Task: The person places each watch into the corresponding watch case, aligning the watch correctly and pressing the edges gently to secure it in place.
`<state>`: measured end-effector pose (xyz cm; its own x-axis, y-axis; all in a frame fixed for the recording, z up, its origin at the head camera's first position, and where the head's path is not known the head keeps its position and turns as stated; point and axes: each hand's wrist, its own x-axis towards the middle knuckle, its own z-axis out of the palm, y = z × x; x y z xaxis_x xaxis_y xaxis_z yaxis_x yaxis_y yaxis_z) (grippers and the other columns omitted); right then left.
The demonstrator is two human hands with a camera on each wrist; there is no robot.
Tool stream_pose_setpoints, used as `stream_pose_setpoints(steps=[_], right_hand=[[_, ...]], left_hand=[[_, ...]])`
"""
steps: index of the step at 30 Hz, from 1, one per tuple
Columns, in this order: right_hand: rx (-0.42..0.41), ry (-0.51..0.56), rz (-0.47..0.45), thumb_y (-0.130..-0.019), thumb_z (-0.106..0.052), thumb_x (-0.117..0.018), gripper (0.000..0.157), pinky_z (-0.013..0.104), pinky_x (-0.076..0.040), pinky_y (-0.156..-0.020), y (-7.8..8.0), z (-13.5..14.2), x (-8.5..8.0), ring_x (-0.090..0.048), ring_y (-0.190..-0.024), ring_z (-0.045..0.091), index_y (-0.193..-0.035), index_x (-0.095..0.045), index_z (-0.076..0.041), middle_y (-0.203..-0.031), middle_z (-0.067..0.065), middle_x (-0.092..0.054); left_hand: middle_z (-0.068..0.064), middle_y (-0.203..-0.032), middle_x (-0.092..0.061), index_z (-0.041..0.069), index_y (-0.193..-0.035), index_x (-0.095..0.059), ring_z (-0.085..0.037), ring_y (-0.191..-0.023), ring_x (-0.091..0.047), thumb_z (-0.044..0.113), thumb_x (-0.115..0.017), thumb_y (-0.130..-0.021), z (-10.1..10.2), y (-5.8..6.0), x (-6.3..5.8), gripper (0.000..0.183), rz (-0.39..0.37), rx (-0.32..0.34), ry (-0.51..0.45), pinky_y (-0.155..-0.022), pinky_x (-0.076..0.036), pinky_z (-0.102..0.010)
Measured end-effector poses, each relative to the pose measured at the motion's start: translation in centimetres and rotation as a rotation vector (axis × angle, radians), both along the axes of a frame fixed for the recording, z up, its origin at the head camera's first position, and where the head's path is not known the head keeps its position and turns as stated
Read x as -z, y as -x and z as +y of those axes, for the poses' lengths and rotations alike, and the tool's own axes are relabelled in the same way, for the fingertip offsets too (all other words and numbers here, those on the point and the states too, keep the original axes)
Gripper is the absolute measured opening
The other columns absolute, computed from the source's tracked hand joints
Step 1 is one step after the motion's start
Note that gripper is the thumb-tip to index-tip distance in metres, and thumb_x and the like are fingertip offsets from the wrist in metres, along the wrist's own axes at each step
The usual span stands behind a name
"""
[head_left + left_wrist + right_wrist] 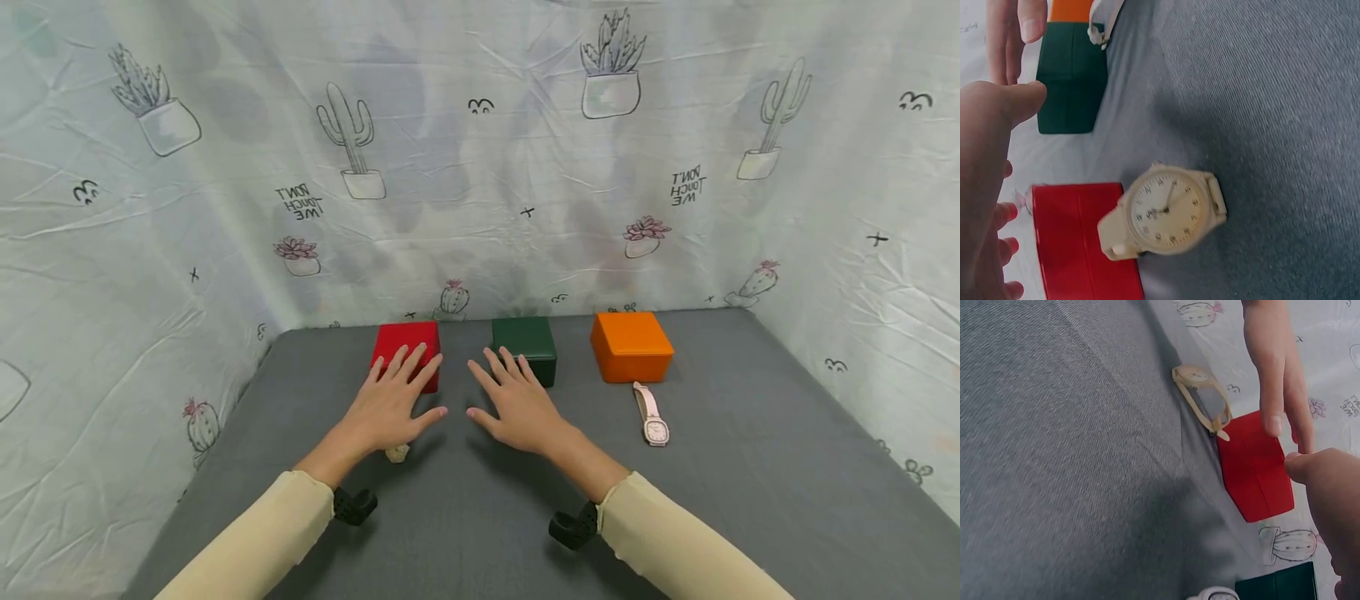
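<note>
My left hand [388, 410] hovers over the table with fingers spread, holding nothing; its fingertips overlap a red box [408, 335] in the head view. Beside it my right hand [527, 413] is likewise spread, its fingers overlapping the front of a dark green box [523, 333]. A cream wristwatch [1166, 209] with a round dial lies in front of the red box, mostly hidden by the left hand from above. The edge of a white watch [1216, 594] shows by the green box in the right wrist view.
An orange box [632, 342] stands at the right of the row, with a pale pink wristwatch [655, 429] lying in front of it. The grey tabletop [465, 533] meets a white printed curtain [480, 183] at the back and sides.
</note>
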<state>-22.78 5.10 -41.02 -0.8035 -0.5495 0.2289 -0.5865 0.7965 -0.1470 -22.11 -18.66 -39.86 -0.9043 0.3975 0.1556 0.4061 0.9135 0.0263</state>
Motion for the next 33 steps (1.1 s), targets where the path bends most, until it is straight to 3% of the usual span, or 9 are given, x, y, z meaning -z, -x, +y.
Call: stream_pose_setpoints(steps=[11,33], right_hand=[[-0.003,-0.028,-0.05,-0.096,-0.054,-0.049,0.072,0.051,-0.011,-0.123,1.0,-2.3,0.0,-0.013,-0.151,0.031,-0.155,-0.024,-0.022,-0.161,0.011,-0.021],[0.021,-0.096,-0.108,-0.096,-0.05,-0.051,0.071,0.049,-0.013,-0.123,3.3,-6.3,1.0,-0.016,-0.151,0.03,-0.155,-0.023,-0.024,-0.162,0.008,-0.021]], left_hand=[[-0.011,-0.163,-0.016,0.023,-0.155,-0.021,-0.038,-0.149,-0.016,0.06,-0.053,-0.088,-1.0,0.9,0.7,0.083,-0.059,-0.049,-0.007,-0.117,-0.014,-0.065],[-0.013,-0.163,-0.014,0.02,-0.156,-0.02,-0.041,-0.149,-0.012,0.056,-0.054,-0.09,-2.9,2.7,0.9,0.082,-0.084,-0.084,0.024,-0.116,-0.013,-0.065]])
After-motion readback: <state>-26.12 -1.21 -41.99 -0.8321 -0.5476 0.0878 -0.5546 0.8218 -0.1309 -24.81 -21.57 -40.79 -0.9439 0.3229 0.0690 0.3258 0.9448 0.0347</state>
